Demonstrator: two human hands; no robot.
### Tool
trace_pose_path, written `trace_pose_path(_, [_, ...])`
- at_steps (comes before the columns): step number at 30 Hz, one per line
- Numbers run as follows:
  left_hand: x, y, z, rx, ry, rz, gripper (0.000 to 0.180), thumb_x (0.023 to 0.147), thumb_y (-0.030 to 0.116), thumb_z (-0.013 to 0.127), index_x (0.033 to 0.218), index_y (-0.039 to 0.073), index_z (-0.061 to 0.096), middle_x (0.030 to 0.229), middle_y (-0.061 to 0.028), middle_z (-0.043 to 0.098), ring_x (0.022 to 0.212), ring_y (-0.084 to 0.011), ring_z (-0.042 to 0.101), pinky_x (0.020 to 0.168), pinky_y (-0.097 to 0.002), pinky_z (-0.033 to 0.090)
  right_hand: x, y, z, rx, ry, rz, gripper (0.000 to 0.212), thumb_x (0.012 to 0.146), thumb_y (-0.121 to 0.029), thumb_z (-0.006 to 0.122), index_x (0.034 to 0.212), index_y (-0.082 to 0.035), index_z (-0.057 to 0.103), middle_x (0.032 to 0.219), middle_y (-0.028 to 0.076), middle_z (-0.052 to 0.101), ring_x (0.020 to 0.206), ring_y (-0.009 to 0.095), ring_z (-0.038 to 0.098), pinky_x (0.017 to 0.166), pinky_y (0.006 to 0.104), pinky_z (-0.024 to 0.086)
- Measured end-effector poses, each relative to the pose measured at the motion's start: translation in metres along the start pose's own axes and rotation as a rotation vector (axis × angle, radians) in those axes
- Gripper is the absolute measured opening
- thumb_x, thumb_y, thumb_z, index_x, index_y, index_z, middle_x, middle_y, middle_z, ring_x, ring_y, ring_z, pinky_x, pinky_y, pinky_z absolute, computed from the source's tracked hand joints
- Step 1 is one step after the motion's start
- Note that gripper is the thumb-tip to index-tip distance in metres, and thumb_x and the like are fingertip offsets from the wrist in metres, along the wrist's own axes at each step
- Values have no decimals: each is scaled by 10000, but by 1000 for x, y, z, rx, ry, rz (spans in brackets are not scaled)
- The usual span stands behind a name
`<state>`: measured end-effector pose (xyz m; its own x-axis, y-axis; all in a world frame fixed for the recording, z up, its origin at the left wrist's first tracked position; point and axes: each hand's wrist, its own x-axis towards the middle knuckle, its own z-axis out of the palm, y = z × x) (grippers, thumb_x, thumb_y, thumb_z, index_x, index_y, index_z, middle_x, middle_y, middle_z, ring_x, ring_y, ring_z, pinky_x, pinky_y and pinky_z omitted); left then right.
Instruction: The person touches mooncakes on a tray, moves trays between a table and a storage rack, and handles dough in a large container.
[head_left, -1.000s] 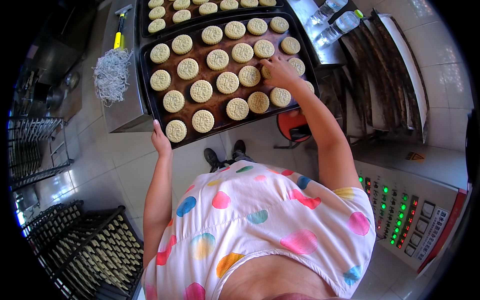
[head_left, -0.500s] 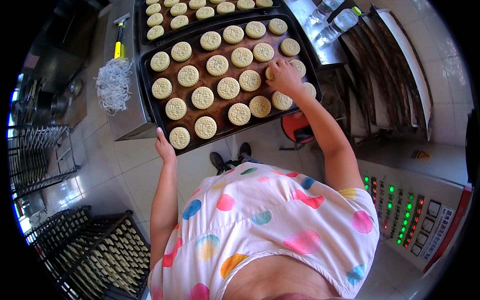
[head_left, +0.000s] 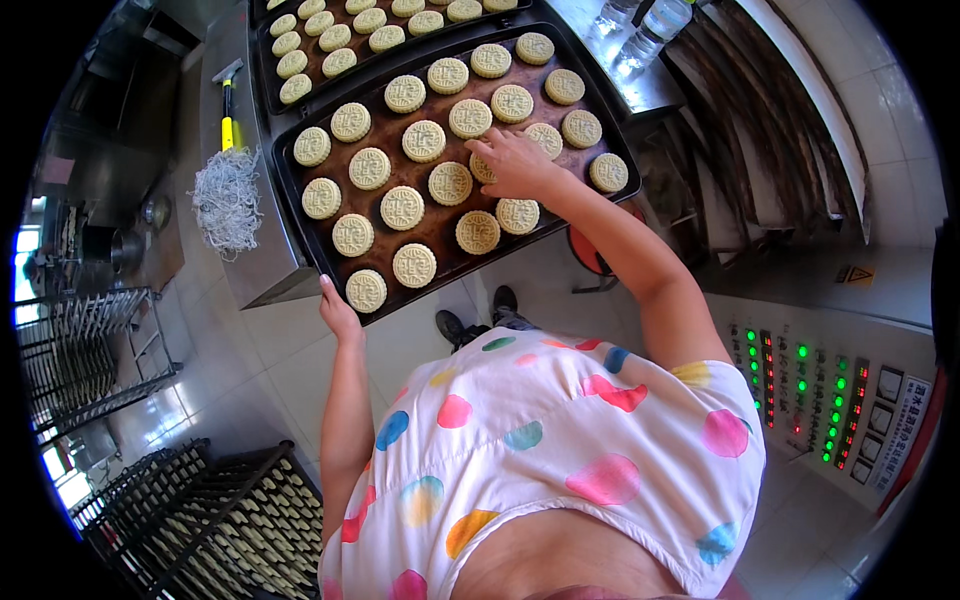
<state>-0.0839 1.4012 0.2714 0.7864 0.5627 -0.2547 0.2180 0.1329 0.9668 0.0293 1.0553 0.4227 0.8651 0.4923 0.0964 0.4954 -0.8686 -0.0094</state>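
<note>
A dark baking tray [head_left: 459, 262] of pale round mooncakes [head_left: 403, 208] with stamped tops and fluted edges lies tilted in front of me. My left hand [head_left: 341, 312] grips its near left corner, thumb on the rim. Over the right half reaches my right hand [head_left: 518, 165], its bent fingers on a mooncake [head_left: 481, 168] that they partly cover. My right forearm passes above the near-right rim and hides part of that row.
Another mooncake tray [head_left: 262, 60] adjoins the far side. On the metal counter at left lie a yellow-handled scraper [head_left: 228, 120] and a white stringy bundle [head_left: 227, 200]. Plastic bottles [head_left: 655, 30] stand far right, above a lit control panel [head_left: 815, 390]. Loaded racks [head_left: 230, 510] stand lower left.
My right hand has moved left across the tray, from a mooncake nearer the right edge to one further in. My left hand still grips the corner.
</note>
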Motion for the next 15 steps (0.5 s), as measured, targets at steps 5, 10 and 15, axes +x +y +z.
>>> trace_pose_path(5, [-3,3,1,-35,-17,7,559,931,441,458,1121,-75,562,1069,-91,598,939,-162,534,851,-274,412,13,-2,7,-134,-135,-59,527,665,-279,720,1129,-116,532,1034,130,539,992,271,537,828,378,436])
trace_pose_path(10, [-3,4,2,-62,-16,-6,557,929,441,463,1115,-73,567,1054,-86,604,935,-157,533,849,-269,411,12,-1,9,-130,-113,-78,482,662,-252,714,1090,-107,545,1018,130,541,964,271,537,811,374,424])
trace_pose_path(15, [-2,3,4,-6,32,55,548,929,442,460,1075,-71,590,1021,-80,610,914,-154,532,841,-266,410,4,0,7,-97,6,-75,499,660,-268,718,1093,-99,536,992,128,538,950,272,531,819,383,411])
